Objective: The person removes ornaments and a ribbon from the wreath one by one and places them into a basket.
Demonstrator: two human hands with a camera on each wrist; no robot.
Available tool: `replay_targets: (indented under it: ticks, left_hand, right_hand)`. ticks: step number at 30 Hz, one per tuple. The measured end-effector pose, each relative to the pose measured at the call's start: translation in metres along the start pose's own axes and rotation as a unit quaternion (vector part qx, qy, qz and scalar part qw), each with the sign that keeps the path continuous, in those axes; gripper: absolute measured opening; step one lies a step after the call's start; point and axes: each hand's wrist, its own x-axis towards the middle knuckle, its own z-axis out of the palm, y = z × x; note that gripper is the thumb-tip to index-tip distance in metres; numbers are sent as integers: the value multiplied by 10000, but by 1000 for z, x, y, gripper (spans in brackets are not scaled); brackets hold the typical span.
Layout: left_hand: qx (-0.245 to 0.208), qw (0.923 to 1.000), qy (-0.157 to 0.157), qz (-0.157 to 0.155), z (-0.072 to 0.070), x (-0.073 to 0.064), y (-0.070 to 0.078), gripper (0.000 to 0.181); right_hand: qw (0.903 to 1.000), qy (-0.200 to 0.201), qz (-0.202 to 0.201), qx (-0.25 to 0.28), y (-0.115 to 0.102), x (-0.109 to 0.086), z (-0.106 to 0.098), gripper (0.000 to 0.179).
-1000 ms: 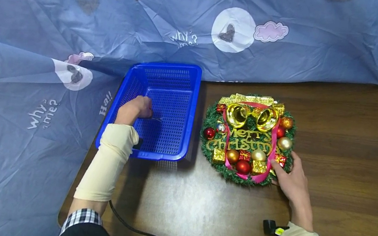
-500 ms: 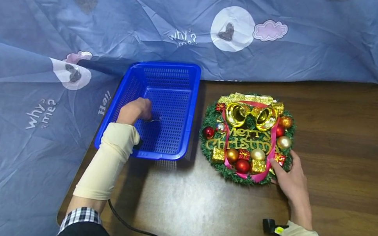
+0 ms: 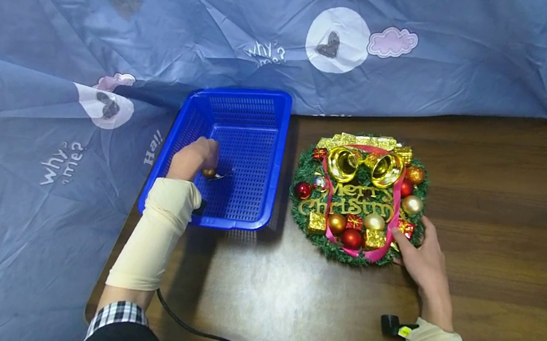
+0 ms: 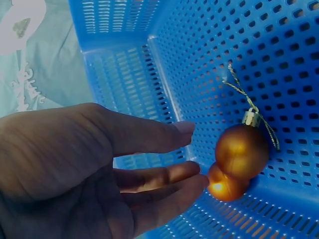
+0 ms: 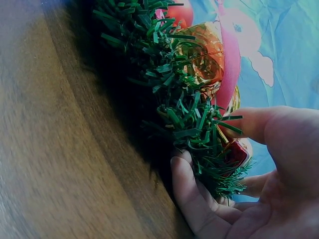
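Note:
In the left wrist view my left hand point(image 4: 114, 164) reaches into the blue basket point(image 3: 279, 154), its thumb and fingers apart and fairly straight with nothing between them. Just past the fingertips lies an orange-gold Christmas bauble point(image 4: 241, 152) with a metal cap and a gold string loop. A second bauble point(image 4: 227, 185), partly covered by the first, sits close to the fingers; whether they touch is unclear. My right hand point(image 3: 423, 263) grips the lower right edge of a Christmas wreath point(image 3: 305, 225). Its thumb lies on top, and other fingers curl under the green tinsel point(image 5: 187, 119).
Bells, a pink ribbon, balls, small gift boxes and gold lettering point(image 3: 351, 205) decorate the wreath, which lies right of the basket on the wooden table point(image 3: 513, 222). A black cable point(image 3: 212, 338) crosses near the front edge. Blue printed cloth point(image 3: 251, 20) hangs behind and at the left.
By my left hand, a gold bauble now shows below the fingers, where earlier only its string was visible. The right hand and wreath have stayed in place.

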Motion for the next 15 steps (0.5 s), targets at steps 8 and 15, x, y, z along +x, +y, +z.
replay_targets:
  ticks: [8, 15]
  left_hand:
    - [-38, 10000, -50, 68, -8, -3, 5, 17]
    - [-68, 9995, 130, 275, -13, -10, 10, 32]
  right_hand:
    - [10000, 19, 19, 91, 0, -1, 0, 88]
    - [9999, 21, -14, 98, 0, -1, 1, 89]
